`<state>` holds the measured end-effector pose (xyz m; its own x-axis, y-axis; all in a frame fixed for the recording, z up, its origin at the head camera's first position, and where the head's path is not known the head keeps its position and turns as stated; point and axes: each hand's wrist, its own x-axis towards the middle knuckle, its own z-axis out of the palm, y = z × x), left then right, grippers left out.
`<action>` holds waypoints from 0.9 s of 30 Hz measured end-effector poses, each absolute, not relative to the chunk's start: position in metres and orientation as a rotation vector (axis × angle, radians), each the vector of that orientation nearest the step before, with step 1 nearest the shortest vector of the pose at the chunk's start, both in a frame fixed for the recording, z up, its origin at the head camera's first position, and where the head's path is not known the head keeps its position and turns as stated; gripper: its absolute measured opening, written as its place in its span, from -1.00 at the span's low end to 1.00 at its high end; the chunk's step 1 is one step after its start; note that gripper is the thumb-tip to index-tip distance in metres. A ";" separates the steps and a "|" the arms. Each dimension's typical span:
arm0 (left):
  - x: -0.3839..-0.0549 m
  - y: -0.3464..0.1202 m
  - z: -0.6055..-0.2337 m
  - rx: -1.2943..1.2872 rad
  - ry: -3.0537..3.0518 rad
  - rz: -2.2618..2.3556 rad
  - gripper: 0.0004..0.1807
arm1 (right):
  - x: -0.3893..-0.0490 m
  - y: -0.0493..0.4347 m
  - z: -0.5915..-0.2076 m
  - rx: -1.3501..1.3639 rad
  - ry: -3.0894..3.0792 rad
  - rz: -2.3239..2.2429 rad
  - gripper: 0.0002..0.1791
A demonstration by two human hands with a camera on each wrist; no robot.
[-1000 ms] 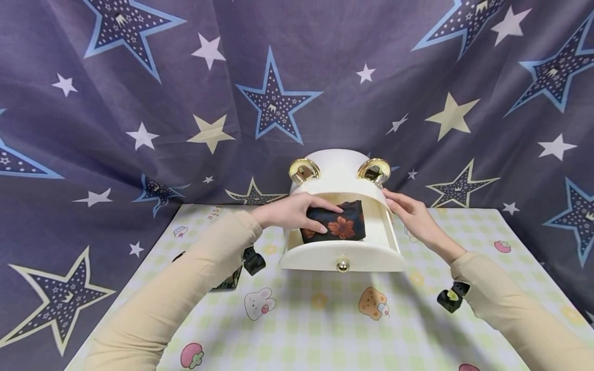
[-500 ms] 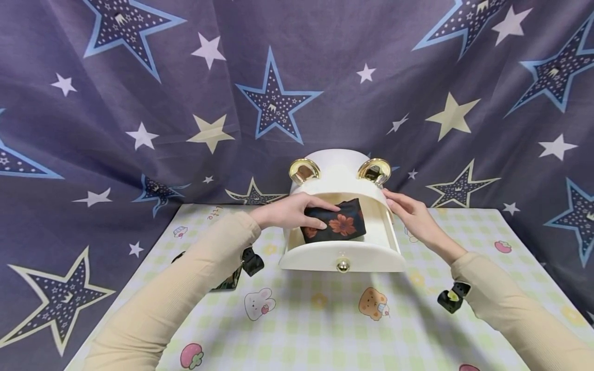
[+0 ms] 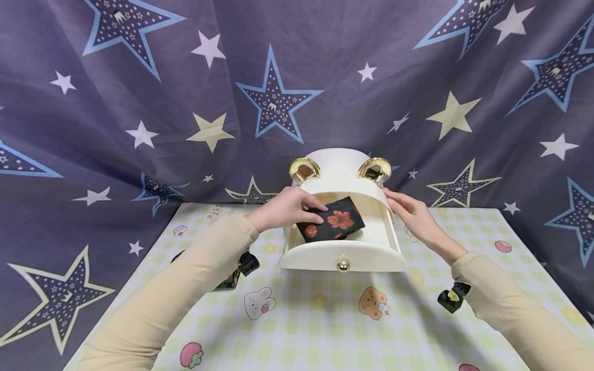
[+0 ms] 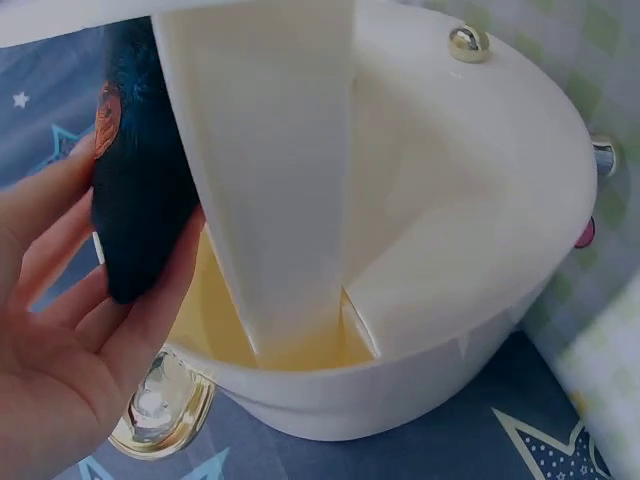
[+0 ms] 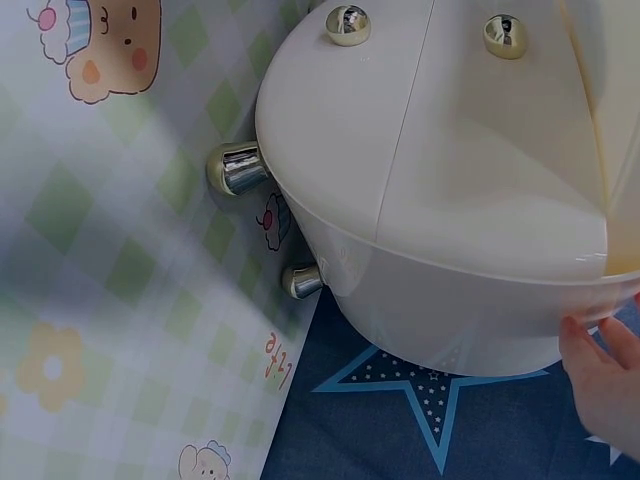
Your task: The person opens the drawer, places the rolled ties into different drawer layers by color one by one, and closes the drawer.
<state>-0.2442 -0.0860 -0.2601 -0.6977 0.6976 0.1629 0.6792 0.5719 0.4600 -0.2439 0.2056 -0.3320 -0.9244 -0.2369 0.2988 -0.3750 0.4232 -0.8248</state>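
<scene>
While the left hand [image 3: 283,208] pinches a flowered cloth [image 3: 335,224] over the open drawer [image 3: 343,255], its fingers clamp the edge. The right hand [image 3: 410,214] rests straight-fingered against the white box [image 3: 339,170].

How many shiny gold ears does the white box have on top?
2. One gold ear sits at the top left of the white box, above the left hand; the other gold ear sits at the top right, above the right hand.

Left hand [image 3: 283,208] fingers curled, pinching; right hand [image 3: 410,214] fingers straight, resting.
</scene>
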 end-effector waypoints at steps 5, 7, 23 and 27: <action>-0.242 -0.088 -0.261 1.211 2.814 0.755 -0.78 | -0.244 0.207 -0.332 0.553 -2.532 1.515 -0.51; -0.242 -0.088 -0.260 1.212 2.823 0.762 -0.79 | -0.243 0.207 -0.331 0.553 -2.534 1.516 -0.51; -0.235 -0.090 -0.262 1.205 2.862 0.803 -0.87 | -0.242 0.206 -0.332 0.565 -2.535 1.507 -0.51; -0.234 -0.089 -0.263 1.213 2.850 0.821 -0.88 | -0.242 0.206 -0.332 0.563 -2.527 1.521 -0.51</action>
